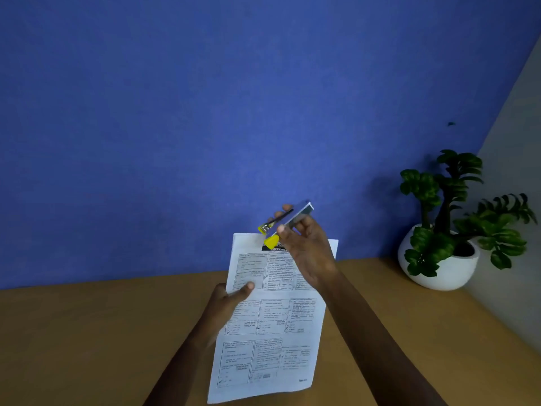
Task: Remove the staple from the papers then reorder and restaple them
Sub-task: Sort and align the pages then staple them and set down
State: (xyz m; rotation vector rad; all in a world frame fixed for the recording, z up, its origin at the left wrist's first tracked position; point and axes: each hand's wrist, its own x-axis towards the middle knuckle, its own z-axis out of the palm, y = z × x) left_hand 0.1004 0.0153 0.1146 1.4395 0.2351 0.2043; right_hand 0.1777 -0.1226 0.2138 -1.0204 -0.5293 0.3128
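Note:
My left hand [231,300] holds a set of printed white papers [272,326] upright above the table, thumb pressed on the front near the left edge. My right hand [307,247] grips a silver stapler with yellow ends [285,222] at the papers' top edge. The stapler's jaws are parted and its yellow end points down-left toward the top of the sheets. The right hand covers the upper right part of the top page. No staple is visible from here.
A brown wooden table [87,332] runs below the hands. A white round pot with a green plant [439,259] stands at the back right. A blue wall [205,112] rises behind, and a grey wall [515,200] closes the right side.

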